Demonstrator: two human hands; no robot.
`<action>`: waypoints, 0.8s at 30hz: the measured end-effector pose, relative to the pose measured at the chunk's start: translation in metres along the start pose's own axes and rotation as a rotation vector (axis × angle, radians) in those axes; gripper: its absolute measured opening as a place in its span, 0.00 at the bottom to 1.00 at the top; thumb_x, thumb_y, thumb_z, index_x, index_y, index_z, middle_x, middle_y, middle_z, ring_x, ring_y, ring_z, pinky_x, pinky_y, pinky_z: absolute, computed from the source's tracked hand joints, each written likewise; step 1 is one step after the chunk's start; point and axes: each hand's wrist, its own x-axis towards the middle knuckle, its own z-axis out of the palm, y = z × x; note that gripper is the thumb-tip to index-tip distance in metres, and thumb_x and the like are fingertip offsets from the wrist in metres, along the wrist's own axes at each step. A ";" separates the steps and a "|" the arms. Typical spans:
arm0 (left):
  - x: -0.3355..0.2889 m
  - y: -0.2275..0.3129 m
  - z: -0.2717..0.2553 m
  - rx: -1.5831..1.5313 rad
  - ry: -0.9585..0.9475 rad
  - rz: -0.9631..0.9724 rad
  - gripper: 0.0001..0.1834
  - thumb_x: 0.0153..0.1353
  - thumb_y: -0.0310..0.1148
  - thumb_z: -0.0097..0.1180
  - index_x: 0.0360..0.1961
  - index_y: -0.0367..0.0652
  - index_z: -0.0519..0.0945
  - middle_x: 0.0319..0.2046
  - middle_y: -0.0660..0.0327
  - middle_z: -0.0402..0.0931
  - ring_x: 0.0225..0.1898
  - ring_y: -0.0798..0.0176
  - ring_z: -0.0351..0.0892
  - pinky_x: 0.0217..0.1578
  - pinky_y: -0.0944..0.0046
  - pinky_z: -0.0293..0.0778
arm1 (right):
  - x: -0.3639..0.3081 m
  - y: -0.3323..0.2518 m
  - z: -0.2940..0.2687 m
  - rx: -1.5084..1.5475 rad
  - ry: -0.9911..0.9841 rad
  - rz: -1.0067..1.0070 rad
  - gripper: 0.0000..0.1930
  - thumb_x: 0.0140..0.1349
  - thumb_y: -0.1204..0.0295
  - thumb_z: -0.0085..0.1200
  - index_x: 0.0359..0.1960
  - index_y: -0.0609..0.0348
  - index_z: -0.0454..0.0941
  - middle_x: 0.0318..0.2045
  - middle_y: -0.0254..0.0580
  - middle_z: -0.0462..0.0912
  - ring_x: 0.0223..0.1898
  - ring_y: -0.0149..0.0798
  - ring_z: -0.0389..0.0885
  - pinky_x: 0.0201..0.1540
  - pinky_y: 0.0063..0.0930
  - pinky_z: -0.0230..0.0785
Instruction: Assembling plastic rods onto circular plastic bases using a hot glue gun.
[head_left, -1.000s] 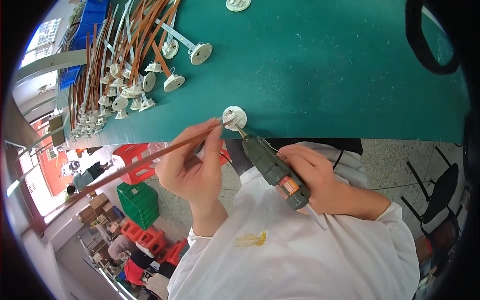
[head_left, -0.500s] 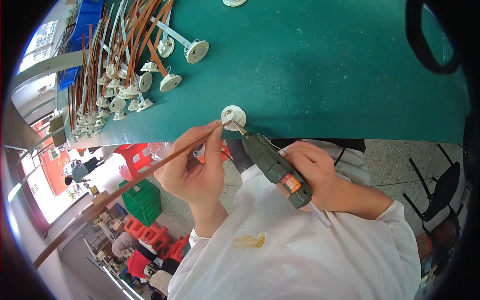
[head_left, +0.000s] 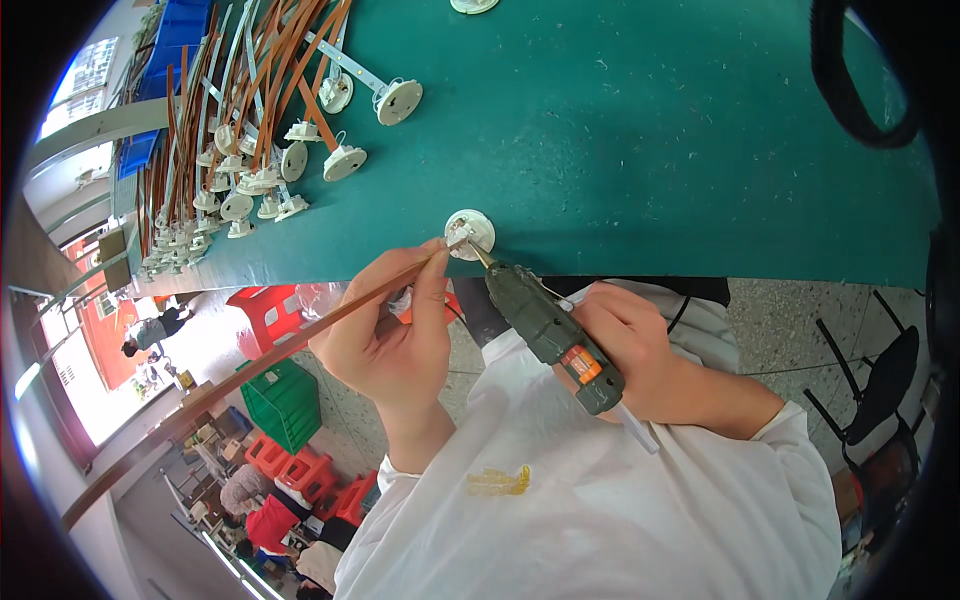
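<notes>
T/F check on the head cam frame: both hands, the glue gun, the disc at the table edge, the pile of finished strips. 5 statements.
1. The right hand grips a dark green glue gun. True.
2. The left hand is empty. False: it holds a long thin brown strip, pinched near its end.
3. The gun's nozzle points at a small white disc at the near edge of the green table. True.
4. The disc lies in the middle of the table. False: it sits right at the near edge.
5. The pile of strips with white discs lies at the table's right. False: it lies at the person's left.
</notes>
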 end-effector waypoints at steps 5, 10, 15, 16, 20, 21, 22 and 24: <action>0.000 0.000 -0.001 0.002 -0.008 -0.013 0.08 0.49 0.13 0.66 0.32 0.28 0.83 0.27 0.53 0.85 0.27 0.67 0.85 0.31 0.74 0.78 | -0.002 -0.001 -0.002 0.001 -0.053 0.015 0.12 0.48 0.73 0.64 0.32 0.65 0.74 0.23 0.44 0.73 0.23 0.43 0.71 0.23 0.34 0.62; 0.001 0.000 -0.001 0.030 -0.013 0.013 0.07 0.50 0.14 0.67 0.32 0.29 0.83 0.27 0.55 0.85 0.26 0.69 0.83 0.29 0.75 0.76 | -0.001 0.001 0.002 -0.004 -0.043 -0.011 0.14 0.44 0.74 0.65 0.32 0.64 0.74 0.23 0.43 0.72 0.23 0.43 0.71 0.23 0.34 0.62; 0.001 0.002 -0.001 0.023 -0.014 -0.012 0.07 0.50 0.14 0.67 0.31 0.30 0.83 0.26 0.56 0.85 0.24 0.71 0.81 0.26 0.76 0.73 | -0.002 0.001 0.003 -0.008 -0.051 -0.017 0.15 0.42 0.74 0.66 0.32 0.65 0.74 0.23 0.43 0.72 0.23 0.43 0.70 0.23 0.34 0.62; 0.001 0.002 0.000 0.025 -0.010 0.009 0.06 0.50 0.14 0.67 0.31 0.30 0.84 0.26 0.56 0.84 0.24 0.72 0.81 0.26 0.76 0.72 | -0.002 0.001 0.003 0.005 -0.054 -0.006 0.15 0.42 0.74 0.65 0.32 0.65 0.74 0.23 0.43 0.72 0.23 0.43 0.70 0.23 0.34 0.62; 0.000 0.002 -0.002 0.009 -0.015 -0.024 0.06 0.50 0.14 0.67 0.31 0.31 0.84 0.25 0.56 0.84 0.23 0.73 0.79 0.24 0.77 0.70 | -0.002 0.000 0.003 -0.013 -0.056 -0.021 0.15 0.42 0.74 0.65 0.32 0.65 0.74 0.23 0.43 0.72 0.23 0.43 0.71 0.23 0.34 0.62; 0.001 0.002 -0.001 0.012 -0.013 -0.016 0.06 0.50 0.14 0.67 0.31 0.31 0.84 0.25 0.57 0.84 0.22 0.73 0.79 0.24 0.77 0.70 | -0.002 0.000 0.002 -0.016 -0.039 -0.022 0.15 0.43 0.74 0.65 0.32 0.65 0.74 0.23 0.44 0.72 0.23 0.43 0.71 0.23 0.34 0.63; 0.001 0.001 -0.001 0.015 -0.011 -0.008 0.06 0.50 0.15 0.67 0.31 0.31 0.84 0.24 0.57 0.84 0.22 0.74 0.78 0.24 0.77 0.70 | -0.002 0.000 0.002 -0.019 -0.022 -0.023 0.15 0.43 0.74 0.65 0.32 0.65 0.74 0.23 0.44 0.72 0.23 0.43 0.72 0.23 0.34 0.63; 0.000 0.002 -0.002 0.019 -0.018 -0.025 0.06 0.50 0.15 0.66 0.31 0.31 0.84 0.24 0.57 0.84 0.22 0.73 0.79 0.24 0.77 0.70 | -0.002 0.000 0.002 -0.019 -0.026 -0.027 0.15 0.43 0.74 0.65 0.32 0.65 0.74 0.23 0.44 0.73 0.23 0.44 0.72 0.24 0.34 0.64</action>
